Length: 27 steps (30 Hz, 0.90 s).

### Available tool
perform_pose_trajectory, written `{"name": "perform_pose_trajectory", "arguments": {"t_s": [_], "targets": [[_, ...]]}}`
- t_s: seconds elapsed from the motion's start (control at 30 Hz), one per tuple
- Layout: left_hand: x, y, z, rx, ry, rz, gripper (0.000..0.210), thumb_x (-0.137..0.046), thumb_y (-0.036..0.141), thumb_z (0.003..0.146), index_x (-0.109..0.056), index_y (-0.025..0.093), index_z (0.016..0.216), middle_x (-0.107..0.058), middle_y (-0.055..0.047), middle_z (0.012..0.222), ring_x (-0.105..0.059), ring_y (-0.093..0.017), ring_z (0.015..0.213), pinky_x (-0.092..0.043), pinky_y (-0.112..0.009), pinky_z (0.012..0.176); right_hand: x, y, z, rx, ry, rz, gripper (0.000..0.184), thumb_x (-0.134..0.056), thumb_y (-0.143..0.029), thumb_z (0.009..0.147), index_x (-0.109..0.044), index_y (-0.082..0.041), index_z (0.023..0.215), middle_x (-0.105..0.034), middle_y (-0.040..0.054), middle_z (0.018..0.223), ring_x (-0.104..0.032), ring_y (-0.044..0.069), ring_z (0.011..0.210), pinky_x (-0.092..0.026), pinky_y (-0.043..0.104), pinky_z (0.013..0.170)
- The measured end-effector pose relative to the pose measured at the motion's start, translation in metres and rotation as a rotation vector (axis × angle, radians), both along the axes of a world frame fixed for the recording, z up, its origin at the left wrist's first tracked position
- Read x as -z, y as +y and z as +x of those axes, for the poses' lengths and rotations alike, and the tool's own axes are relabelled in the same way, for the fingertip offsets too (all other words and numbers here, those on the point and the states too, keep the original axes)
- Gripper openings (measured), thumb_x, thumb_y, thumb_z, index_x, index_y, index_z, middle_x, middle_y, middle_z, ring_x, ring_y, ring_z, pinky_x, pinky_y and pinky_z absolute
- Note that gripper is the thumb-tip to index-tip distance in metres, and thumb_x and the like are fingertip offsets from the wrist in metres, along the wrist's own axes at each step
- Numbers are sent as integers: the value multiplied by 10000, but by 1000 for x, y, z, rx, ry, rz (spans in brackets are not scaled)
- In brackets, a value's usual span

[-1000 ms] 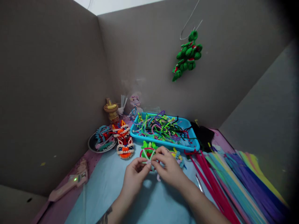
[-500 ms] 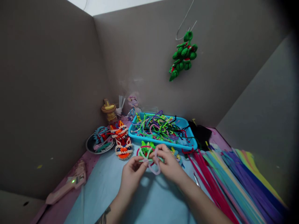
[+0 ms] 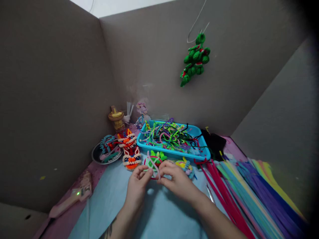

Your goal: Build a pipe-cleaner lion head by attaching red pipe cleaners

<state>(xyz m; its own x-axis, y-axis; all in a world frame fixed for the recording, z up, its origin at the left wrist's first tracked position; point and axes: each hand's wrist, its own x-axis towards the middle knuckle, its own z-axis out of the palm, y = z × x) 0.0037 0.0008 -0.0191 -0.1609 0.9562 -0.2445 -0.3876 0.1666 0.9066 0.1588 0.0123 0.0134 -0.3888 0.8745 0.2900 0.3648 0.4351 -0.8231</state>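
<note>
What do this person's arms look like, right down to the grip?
Bare arms, with no sleeves in view. The left forearm carries a dark tattoo near the picture's bottom edge; the right forearm shows none. Neither the left grip nor the right grip wears a glove.

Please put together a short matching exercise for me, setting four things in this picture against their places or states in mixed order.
Things:
1. Blue tray
2. Green ornament
3. Pale stems
4. Pink tool

Places or states:
A. Held between the left hand and the right hand
B. Shows a small lit green light
C. Bears a multicoloured tangle
D. Hangs before the grey back wall

Right pairs: 1-C, 2-D, 3-A, 4-B.
</note>
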Motion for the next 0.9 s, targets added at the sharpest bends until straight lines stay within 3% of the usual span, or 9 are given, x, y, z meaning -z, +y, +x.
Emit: {"name": "perform_pose_trajectory", "arguments": {"t_s": [0.23, 0.43, 0.67, 0.9], "targets": [[-2, -3, 5, 94, 67, 41, 419, -836, 364, 559, -537, 172, 781, -637, 34, 515, -538, -86, 476, -357, -174, 503, -5, 4, 8, 247, 122, -55, 106, -669, -136, 695, -638, -186, 606, -518, 7, 810, -537, 186, 835, -374, 310, 793], [-10, -12, 14, 205, 138, 59, 383, -820, 346, 569, -539, 170, 760, -529, 83, 442, -404, -49, 420, -270, -162, 460, 2, 9, 10, 345, 142, -37, 108, -653, -190, 689, -629, -190, 584, -485, 8, 802, -514, 193, 840, -360, 315, 798], [-14, -20, 18, 234, 280, 83, 319, -780, 308, 625, -559, 161, 801, -524, 77, 479, -419, -62, 468, -279, -173, 481, 8, 11, 8, 364, 131, -84, 112, -658, -205, 672, -627, -185, 566, -479, 9, 791, -519, 190, 801, -372, 312, 766], [-6, -14, 12, 224, 142, 63, 407, -816, 366, 599, -597, 148, 864, -604, 44, 555, -518, -87, 539, -376, -190, 559, 5, 11, 10, 346, 163, -132, 65, -641, -247, 689, -668, -189, 678, -513, 27, 869, -546, 196, 846, -404, 308, 773]]}}
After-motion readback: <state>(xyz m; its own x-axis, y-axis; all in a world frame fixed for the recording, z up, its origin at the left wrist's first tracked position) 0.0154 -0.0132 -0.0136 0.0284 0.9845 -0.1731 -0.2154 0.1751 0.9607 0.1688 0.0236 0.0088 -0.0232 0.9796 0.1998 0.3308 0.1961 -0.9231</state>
